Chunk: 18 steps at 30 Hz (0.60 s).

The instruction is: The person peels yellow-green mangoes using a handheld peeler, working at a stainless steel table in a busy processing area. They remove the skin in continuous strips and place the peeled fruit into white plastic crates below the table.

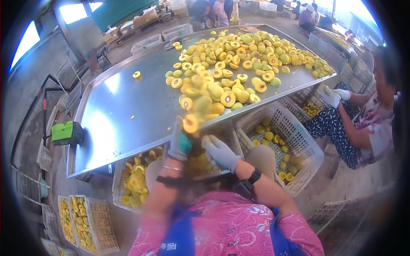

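Observation:
At the table's near edge my left hand [180, 140], in a white and green work glove, holds a halved yellow peach [190, 123] with its brown centre facing me. Just right of it, my right hand [221, 152], gloved in white, has its fingers curled; whether a small tool or fruit is inside them is hidden. Beyond both hands, a large pile of halved yellow peaches [228, 99] lies on the metal table [147, 96]. The part of the heap nearest my left hand is blurred.
Below the table edge stand plastic crates of peach halves, one left [119, 187], one right [307, 169]. A person in white gloves [331, 96] sits at the right. A dark block with a green label [74, 132] is at the table's left corner. Filled crates [102, 224] stand lower left.

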Tool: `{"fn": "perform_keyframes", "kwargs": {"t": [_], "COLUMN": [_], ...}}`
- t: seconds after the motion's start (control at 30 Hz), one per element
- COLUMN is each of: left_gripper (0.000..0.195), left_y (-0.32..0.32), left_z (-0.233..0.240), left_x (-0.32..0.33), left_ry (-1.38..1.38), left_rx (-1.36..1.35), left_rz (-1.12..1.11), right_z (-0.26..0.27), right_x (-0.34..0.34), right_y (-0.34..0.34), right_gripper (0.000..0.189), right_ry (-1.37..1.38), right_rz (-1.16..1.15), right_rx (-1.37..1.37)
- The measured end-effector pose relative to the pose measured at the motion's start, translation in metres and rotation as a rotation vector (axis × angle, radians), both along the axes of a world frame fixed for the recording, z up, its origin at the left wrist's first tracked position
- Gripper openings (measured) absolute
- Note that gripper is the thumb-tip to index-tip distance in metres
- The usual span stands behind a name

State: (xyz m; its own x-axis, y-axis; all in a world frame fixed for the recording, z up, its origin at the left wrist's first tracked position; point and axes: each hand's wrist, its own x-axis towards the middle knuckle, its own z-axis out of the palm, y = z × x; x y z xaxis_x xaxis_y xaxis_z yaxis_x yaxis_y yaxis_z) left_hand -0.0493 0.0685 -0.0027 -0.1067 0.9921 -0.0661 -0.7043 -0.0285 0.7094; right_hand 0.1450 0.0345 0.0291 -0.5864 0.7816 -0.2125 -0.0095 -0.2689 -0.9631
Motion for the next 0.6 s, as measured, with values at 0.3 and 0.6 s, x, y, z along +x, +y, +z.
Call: {"fn": "perform_keyframes", "kwargs": {"t": [0.3, 0.6], "left_gripper": [0.062, 0.055], "left_y": [-0.023, -0.026], "left_z": [-0.013, -0.022], "left_x": [0.024, 0.045], "left_ry": [-0.115, -0.08], "left_rx": [0.061, 0.103], "left_rz": [-0.103, 0.113], "right_z": [-0.007, -0.022], "right_x": [-0.012, -0.017], "right_y": [0.012, 0.008], "right_gripper": [0.035, 0.053], "right_ry": [-0.209, -0.391], "right_rz": [-0.052, 0.049], "right_rx": [0.305, 0.62]}}
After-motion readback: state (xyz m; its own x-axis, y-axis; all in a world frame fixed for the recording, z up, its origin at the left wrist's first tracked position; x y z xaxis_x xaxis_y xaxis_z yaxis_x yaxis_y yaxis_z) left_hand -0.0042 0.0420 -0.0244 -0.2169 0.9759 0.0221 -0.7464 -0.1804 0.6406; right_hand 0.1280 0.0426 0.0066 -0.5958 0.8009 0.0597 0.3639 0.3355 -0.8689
